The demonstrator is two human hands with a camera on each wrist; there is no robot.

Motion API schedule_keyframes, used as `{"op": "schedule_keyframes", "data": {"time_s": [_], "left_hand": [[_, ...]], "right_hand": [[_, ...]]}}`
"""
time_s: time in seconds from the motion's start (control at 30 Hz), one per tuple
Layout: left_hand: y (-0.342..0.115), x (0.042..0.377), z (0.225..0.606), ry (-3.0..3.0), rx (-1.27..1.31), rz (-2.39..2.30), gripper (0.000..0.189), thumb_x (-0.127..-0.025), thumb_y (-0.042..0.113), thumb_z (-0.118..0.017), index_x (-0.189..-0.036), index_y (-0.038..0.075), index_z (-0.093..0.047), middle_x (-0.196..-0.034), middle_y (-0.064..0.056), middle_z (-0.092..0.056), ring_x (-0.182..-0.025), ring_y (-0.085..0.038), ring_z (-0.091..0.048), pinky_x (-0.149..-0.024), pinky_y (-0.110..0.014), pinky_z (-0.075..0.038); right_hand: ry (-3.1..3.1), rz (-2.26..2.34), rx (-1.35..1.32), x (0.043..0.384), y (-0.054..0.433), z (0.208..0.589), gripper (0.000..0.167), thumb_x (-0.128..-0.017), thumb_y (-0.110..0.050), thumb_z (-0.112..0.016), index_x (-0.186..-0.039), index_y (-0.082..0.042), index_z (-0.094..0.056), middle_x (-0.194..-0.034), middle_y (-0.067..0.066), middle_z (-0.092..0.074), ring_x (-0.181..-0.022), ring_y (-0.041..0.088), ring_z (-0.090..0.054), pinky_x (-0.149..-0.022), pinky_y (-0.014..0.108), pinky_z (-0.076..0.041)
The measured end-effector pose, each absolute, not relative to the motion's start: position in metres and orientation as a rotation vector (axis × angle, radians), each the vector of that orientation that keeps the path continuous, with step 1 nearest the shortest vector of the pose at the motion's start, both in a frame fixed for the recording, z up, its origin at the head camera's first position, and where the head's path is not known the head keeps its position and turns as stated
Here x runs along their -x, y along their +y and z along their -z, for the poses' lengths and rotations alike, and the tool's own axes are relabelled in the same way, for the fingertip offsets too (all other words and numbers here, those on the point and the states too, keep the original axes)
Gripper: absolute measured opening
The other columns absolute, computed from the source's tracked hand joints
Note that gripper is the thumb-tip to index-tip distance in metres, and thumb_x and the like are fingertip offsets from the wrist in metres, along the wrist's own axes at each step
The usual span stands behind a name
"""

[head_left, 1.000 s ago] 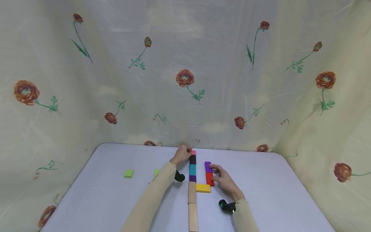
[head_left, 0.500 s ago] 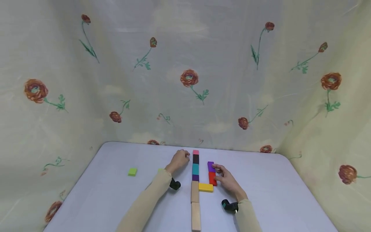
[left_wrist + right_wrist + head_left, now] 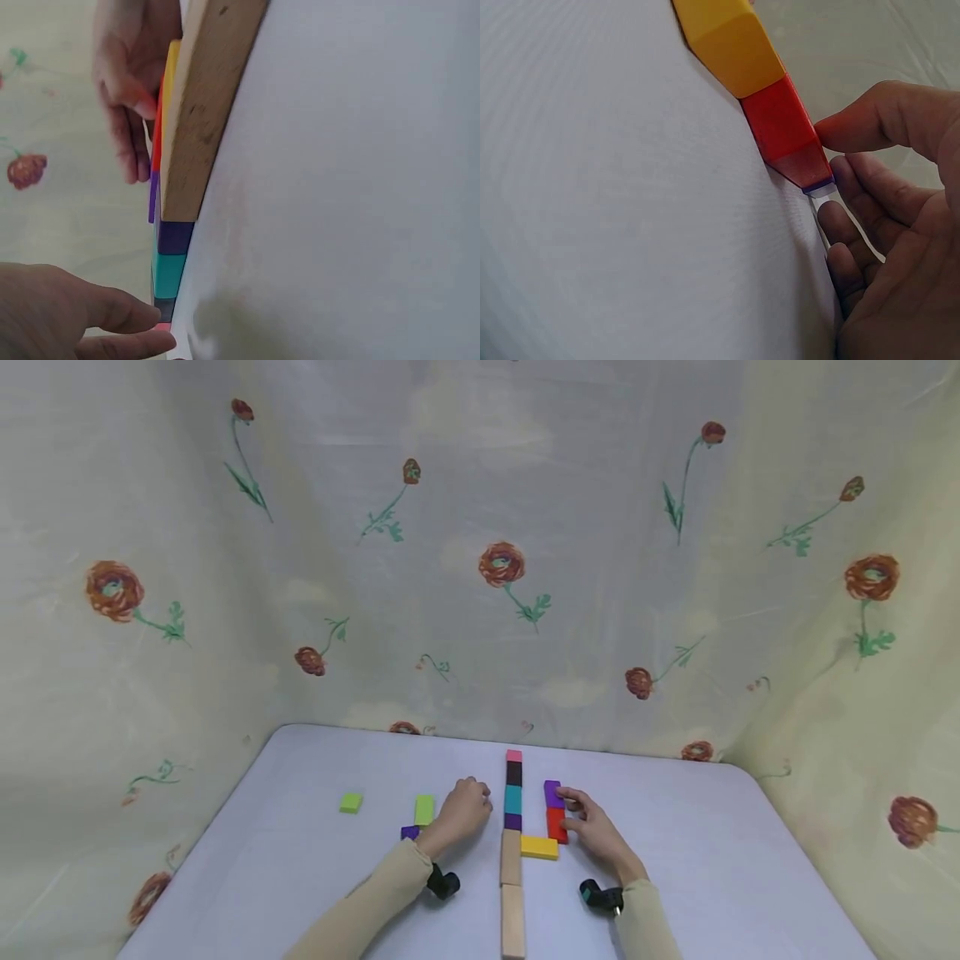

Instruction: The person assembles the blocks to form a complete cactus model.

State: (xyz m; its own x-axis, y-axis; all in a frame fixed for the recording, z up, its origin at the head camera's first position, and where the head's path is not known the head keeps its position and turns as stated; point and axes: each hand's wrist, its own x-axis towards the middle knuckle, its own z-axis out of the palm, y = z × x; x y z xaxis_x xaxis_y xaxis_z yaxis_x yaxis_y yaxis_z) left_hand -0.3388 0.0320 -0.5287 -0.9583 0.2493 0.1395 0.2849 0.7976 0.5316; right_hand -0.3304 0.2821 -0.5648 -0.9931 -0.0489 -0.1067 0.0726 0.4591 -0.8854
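Observation:
A row of blocks runs away from me in the head view: two wooden blocks [image 3: 511,857], then dark purple [image 3: 513,822], teal [image 3: 513,798], black [image 3: 513,773] and pink [image 3: 513,756]. A yellow block [image 3: 539,847] juts right from the row. Beyond its right end lie a red block [image 3: 556,827] and a purple block [image 3: 552,794], end to end. My left hand [image 3: 463,810] hovers left of the row, fingers relaxed, holding nothing. Beside the red and purple blocks is my right hand [image 3: 597,831]; its thumb [image 3: 866,120] touches or nearly touches the red block, fingers loosely bent.
Left of the left hand lie a light green block [image 3: 424,810] and a blue-purple block [image 3: 409,832], the latter partly covered by the arm. Another green block [image 3: 351,802] is farther left. Flowered cloth [image 3: 450,610] hangs behind the white table [image 3: 712,860].
My left hand has left the pink block at the far end of the row and moved back toward me and left. The right hand stays by the red and purple blocks.

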Motion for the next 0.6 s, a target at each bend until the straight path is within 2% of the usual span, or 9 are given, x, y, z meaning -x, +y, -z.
{"op": "schedule_keyframes", "data": {"time_s": [0.37, 0.5, 0.6], "left_hand": [[0.005, 0.296, 0.53, -2.857, 0.543, 0.69, 0.02, -0.081, 0.009, -0.071, -0.097, -0.003, -0.072, -0.087, -0.012, -0.066, -0.081, -0.022, -0.061, -0.069, -0.03, -0.053], [-0.005, 0.287, 0.527, -2.816, 0.551, 0.577, 0.014, -0.078, 0.009, -0.073, -0.085, -0.003, -0.072, -0.076, -0.009, -0.062, -0.07, -0.019, -0.057, -0.06, -0.028, -0.049], [-0.012, 0.285, 0.526, -2.767, 0.488, 0.456, 0.015, -0.076, 0.012, -0.075, -0.079, -0.002, -0.069, -0.072, -0.008, -0.06, -0.067, -0.02, -0.057, -0.06, -0.031, -0.048]], "right_hand": [[2.573, 1.562, -0.026, 0.328, 0.281, 0.56, 0.056, -0.09, -0.005, -0.059, -0.142, -0.018, -0.043, -0.146, 0.013, -0.041, -0.132, 0.034, -0.037, -0.109, 0.057, -0.032], [2.569, 1.569, -0.018, 0.327, 0.28, 0.559, 0.056, -0.09, -0.004, -0.058, -0.142, -0.016, -0.043, -0.146, 0.014, -0.041, -0.131, 0.034, -0.037, -0.11, 0.057, -0.032], [2.57, 1.562, -0.005, 0.326, 0.279, 0.559, 0.056, -0.09, -0.004, -0.058, -0.143, -0.015, -0.043, -0.145, 0.015, -0.041, -0.131, 0.035, -0.037, -0.109, 0.057, -0.032]]}}
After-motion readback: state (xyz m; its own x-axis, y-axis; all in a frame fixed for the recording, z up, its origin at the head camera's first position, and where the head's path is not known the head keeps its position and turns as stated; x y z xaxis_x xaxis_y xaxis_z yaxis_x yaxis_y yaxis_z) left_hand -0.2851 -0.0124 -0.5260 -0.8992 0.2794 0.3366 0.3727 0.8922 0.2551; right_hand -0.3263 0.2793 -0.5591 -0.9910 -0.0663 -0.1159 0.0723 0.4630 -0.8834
